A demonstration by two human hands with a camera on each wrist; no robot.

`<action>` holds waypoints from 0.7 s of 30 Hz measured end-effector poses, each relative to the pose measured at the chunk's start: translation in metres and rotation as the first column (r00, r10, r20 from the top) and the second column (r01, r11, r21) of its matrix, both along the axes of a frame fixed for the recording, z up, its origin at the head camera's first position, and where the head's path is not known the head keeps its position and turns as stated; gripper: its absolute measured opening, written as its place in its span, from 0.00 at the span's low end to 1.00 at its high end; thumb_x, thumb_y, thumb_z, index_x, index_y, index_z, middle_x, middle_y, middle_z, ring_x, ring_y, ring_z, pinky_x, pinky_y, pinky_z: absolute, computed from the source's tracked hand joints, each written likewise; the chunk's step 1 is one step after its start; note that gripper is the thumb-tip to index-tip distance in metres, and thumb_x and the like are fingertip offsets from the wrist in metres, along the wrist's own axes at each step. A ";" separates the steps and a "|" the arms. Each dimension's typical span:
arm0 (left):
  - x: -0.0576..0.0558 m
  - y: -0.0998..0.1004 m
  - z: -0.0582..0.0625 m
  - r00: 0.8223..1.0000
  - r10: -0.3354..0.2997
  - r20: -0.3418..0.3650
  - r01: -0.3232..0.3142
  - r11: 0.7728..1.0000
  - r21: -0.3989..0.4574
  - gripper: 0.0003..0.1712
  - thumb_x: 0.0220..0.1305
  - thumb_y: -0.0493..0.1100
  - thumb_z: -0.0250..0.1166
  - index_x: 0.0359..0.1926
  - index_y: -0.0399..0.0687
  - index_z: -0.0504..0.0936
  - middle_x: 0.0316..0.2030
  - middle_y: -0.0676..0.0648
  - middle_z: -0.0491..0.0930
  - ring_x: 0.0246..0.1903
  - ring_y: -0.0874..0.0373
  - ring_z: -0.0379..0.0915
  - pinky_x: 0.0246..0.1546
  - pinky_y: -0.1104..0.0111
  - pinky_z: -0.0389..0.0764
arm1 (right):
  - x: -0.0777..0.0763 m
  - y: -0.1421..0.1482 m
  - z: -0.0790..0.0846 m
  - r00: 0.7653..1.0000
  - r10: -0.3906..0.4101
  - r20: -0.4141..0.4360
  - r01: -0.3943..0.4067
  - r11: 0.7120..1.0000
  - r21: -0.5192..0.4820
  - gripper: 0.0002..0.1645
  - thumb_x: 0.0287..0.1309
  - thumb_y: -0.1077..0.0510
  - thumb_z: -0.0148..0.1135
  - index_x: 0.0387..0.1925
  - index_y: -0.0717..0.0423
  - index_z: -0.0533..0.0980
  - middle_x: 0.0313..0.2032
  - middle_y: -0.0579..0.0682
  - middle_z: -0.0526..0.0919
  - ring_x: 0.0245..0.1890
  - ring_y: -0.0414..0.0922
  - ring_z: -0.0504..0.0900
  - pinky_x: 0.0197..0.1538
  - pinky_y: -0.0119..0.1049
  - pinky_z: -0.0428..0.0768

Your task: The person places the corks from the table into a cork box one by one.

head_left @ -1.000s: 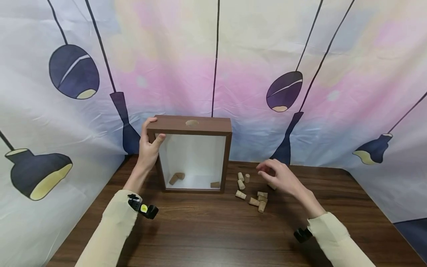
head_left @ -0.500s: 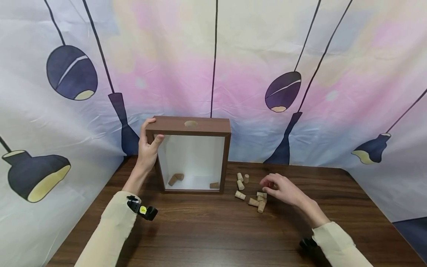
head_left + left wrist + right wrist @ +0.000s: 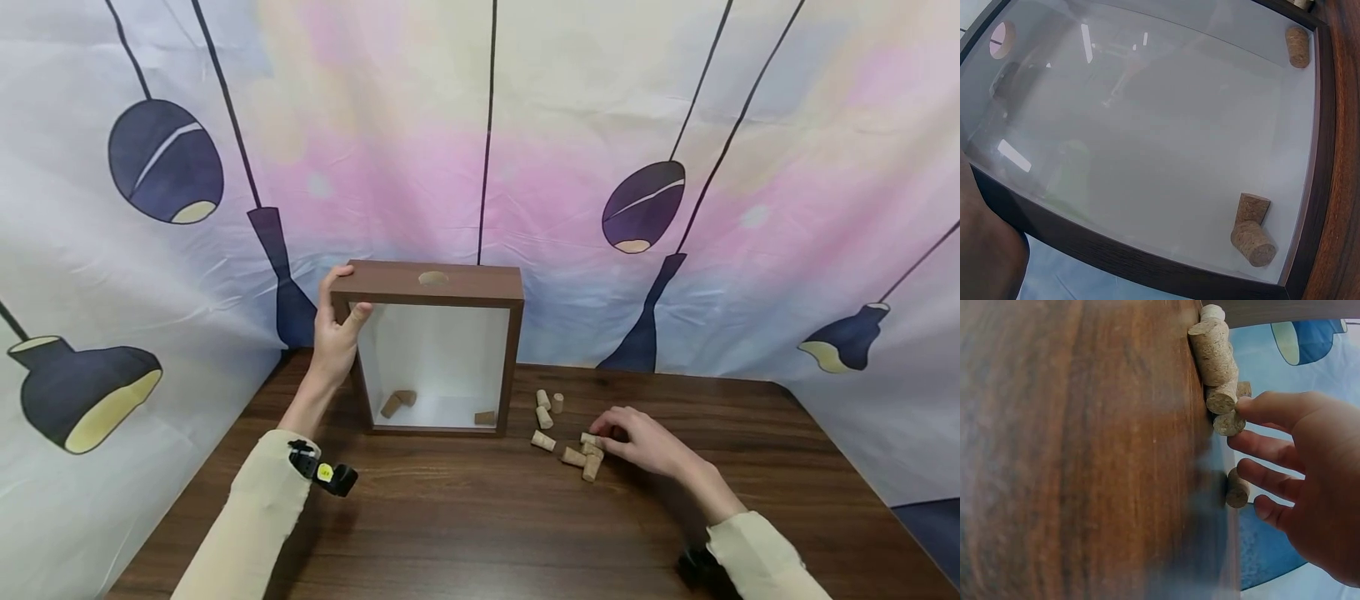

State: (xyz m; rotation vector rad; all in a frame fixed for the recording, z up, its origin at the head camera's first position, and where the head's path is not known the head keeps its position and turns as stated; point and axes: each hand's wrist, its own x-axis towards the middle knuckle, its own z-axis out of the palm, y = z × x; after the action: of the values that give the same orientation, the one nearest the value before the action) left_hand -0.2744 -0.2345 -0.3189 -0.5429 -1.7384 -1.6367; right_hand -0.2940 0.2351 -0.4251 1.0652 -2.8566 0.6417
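My left hand (image 3: 333,343) grips the upper left corner of a brown-framed shadow box (image 3: 480,283), its thumb over the front edge. The box stands upright on the table, with a clear front and a round hole (image 3: 433,278) in its top. Inside lie two touching corks (image 3: 1252,244) at the left and one cork (image 3: 1298,47) at the right. Beside a small heap of corks (image 3: 591,468), my right hand (image 3: 648,446) has thumb and index finger on either side of one cork (image 3: 1230,424). Its other fingers are spread in the right wrist view.
Between box and heap lie several loose corks (image 3: 543,417) on the dark wooden table (image 3: 450,517). One more cork (image 3: 1237,489) lies beyond the right fingers in the right wrist view. Behind the table hangs a cloth (image 3: 405,150) printed with lamps.
My right hand has come down and toward me from above the table to the heap's cork. The left hand and the box have stayed put.
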 end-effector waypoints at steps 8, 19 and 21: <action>-0.019 -0.009 -0.015 1.000 -0.010 -0.025 0.010 1.000 0.005 0.40 0.66 0.53 0.65 0.71 0.42 0.61 0.73 0.47 0.56 0.74 0.55 0.48 0.68 0.62 0.52 | 0.001 0.000 -0.002 1.000 -0.013 -0.013 0.013 1.000 -0.023 0.06 0.67 0.54 0.63 0.44 0.44 0.82 0.39 0.37 0.81 0.37 0.36 0.75 0.40 0.35 0.76; -0.020 -0.009 -0.015 0.999 -0.022 -0.043 0.022 1.000 0.005 0.41 0.64 0.57 0.66 0.71 0.46 0.62 0.73 0.49 0.57 0.72 0.56 0.50 0.67 0.62 0.54 | 0.003 -0.003 0.013 0.997 -0.044 -0.071 0.037 0.994 -0.100 0.06 0.65 0.56 0.65 0.43 0.44 0.82 0.37 0.38 0.80 0.36 0.40 0.76 0.38 0.36 0.76; -0.020 -0.009 -0.015 0.999 -0.020 -0.042 0.020 1.000 0.003 0.40 0.65 0.56 0.65 0.71 0.46 0.62 0.73 0.49 0.57 0.72 0.56 0.50 0.67 0.62 0.53 | 0.004 -0.005 0.017 0.996 -0.050 -0.080 0.041 0.993 -0.115 0.06 0.65 0.57 0.65 0.42 0.44 0.82 0.38 0.38 0.81 0.37 0.39 0.76 0.39 0.38 0.78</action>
State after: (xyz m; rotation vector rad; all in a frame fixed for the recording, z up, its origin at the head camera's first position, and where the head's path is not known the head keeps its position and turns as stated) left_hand -0.2940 -0.2435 -0.3342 -0.5909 -1.7046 -1.6300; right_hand -0.2904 0.2304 -0.4077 0.9838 -2.7294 0.7281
